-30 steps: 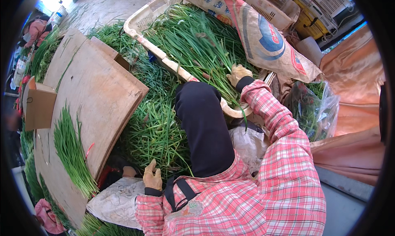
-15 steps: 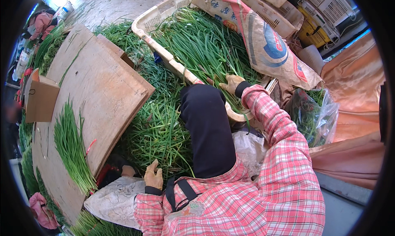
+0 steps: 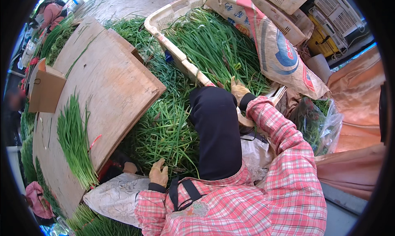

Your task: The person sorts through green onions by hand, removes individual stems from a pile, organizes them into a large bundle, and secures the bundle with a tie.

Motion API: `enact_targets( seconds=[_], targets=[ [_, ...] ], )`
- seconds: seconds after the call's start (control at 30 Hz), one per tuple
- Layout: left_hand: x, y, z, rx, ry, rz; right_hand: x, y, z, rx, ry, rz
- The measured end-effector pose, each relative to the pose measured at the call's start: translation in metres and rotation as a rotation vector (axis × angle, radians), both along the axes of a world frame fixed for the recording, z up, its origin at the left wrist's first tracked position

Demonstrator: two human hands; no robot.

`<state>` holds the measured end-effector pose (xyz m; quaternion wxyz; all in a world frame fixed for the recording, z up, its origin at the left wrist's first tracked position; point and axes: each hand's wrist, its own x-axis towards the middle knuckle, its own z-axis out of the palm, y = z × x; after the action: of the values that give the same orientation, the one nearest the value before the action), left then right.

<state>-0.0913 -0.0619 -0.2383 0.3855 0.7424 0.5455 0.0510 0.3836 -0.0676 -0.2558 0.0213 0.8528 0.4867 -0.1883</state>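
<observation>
My right hand (image 3: 239, 91), in a tan glove, is at the near end of a white plastic basket (image 3: 177, 52). It touches the stalk ends of the long green chives (image 3: 214, 47) heaped inside. Its visible fingers are stretched out and apart, though some are hidden by the leaves and my knee. Low on the left, my left hand (image 3: 159, 173), gloved alike, is open beside my dark-trousered leg (image 3: 216, 133). Nothing shows in it, and its fingertips hover over or touch a pile of loose chives (image 3: 164, 133).
Left of me is a wooden board (image 3: 111, 79) bearing a bundle of chives (image 3: 74, 141) and a cardboard box (image 3: 47, 90). A printed sack (image 3: 275, 51) drapes over the basket's right side. A clear bag of greens (image 3: 317, 123) stands at right. Another person (image 3: 52, 15) is far left.
My right hand has drawn back toward my knee, and its fingers now point upward instead of left. My left hand has barely moved. The whole view has shifted slightly.
</observation>
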Motion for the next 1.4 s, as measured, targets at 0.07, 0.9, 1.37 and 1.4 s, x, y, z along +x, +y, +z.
enact_targets(
  seconds=[0.07,0.9,1.37,1.4],
  targets=[
    [0.0,0.0,-0.002,-0.001,-0.007,-0.001,-0.004,-0.002,0.011,-0.018,0.068,-0.121],
    [-0.002,0.001,-0.006,-0.025,0.004,0.042,0.062,-0.009,0.041,0.056,-0.178,-0.19],
    [-0.004,0.002,-0.009,-0.01,-0.003,0.031,0.07,0.007,0.028,-0.055,0.011,-0.263],
    [-0.004,0.002,-0.009,-0.008,-0.008,0.029,0.068,0.007,0.048,-0.052,0.063,-0.254]
  ],
)
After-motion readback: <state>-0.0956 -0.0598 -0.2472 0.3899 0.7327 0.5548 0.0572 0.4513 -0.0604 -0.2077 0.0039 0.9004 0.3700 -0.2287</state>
